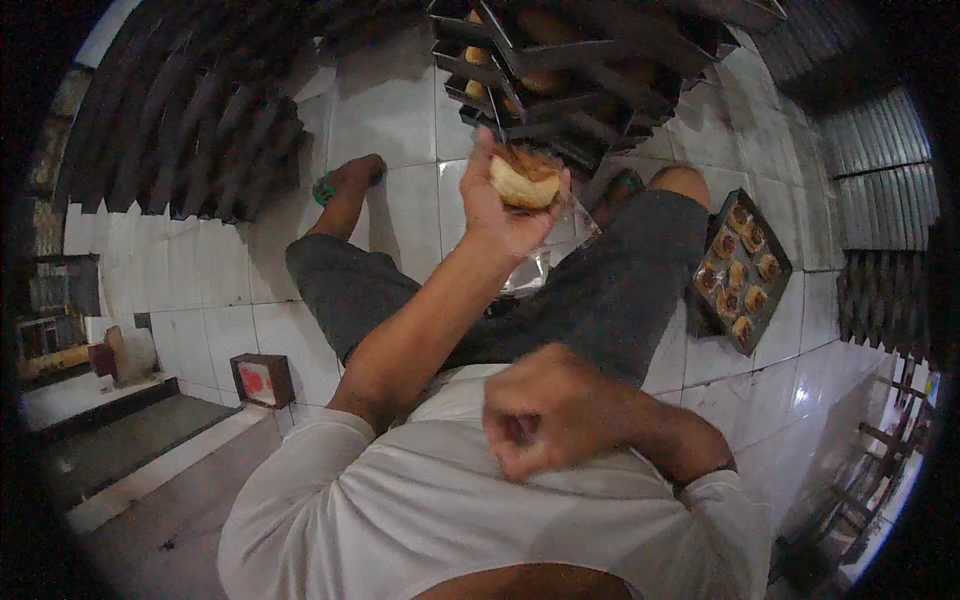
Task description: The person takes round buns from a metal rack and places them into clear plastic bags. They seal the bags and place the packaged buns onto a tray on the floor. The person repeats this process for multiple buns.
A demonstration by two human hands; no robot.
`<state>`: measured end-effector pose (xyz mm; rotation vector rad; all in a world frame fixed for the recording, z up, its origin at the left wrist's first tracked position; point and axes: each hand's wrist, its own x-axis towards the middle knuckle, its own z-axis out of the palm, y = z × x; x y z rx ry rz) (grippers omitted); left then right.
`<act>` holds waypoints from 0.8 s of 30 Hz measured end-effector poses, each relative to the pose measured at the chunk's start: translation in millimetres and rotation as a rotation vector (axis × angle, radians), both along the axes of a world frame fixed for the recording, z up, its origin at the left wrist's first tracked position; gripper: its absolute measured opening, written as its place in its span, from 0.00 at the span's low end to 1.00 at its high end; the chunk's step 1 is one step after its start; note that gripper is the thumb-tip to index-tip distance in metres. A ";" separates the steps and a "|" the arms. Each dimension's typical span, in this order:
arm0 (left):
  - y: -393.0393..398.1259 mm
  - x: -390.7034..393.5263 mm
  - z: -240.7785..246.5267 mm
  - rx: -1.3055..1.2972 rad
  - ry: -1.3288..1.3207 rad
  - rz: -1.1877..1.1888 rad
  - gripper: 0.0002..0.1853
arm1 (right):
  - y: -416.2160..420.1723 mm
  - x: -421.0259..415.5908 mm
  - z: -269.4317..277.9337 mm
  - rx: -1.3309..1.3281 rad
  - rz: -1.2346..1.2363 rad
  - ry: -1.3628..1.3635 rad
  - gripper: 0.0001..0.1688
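My left hand (pixel 495 214) is stretched forward with its fingers around a bread bun (pixel 525 185), pale at the side and brown on top. Clear plastic film (pixel 581 221) shows beside that hand; whether it wraps the bun I cannot tell. More shiny clear plastic (pixel 527 274) lies between my thighs, partly behind my wrist. Close to my chest is my right hand (pixel 555 412), blurred, its fingers curled in with nothing visible in them. Ahead of the bun rises a stack of dark metal baking trays (pixel 585 67), with buns (pixel 475 55) showing inside some.
On the tiled floor (pixel 390 112) to my right rests a dark tray (pixel 784 274) of several dark-topped buns (pixel 737 274). More dark stacked trays (pixel 180 112) stand at the left front. A small box (pixel 262 380) sits on the left near a ledge (pixel 172 465).
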<state>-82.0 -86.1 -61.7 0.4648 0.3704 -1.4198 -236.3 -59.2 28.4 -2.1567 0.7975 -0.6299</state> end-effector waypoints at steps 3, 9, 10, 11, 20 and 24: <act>23.8 10.8 26.5 -0.186 0.069 -0.092 0.35 | 6.9 -26.8 24.9 0.344 -0.060 -0.116 0.06; 22.3 -2.2 54.9 -0.245 0.002 -0.164 0.31 | 11.2 12.3 10.0 -0.370 0.090 0.034 0.08; 23.9 -0.3 56.9 -0.245 -0.014 -0.161 0.30 | 14.3 14.2 8.9 -0.374 0.079 0.046 0.09; 22.2 1.2 57.4 -0.228 -0.042 -0.163 0.29 | 15.6 16.9 7.2 -0.379 0.069 0.058 0.09; 18.2 19.2 18.9 -0.079 0.097 -0.012 0.33 | 11.9 -29.4 12.1 0.446 0.262 -0.056 0.13; 45.3 -17.9 64.5 -0.245 0.230 -0.328 0.40 | -10.5 -49.0 32.7 -0.204 -0.196 -0.062 0.16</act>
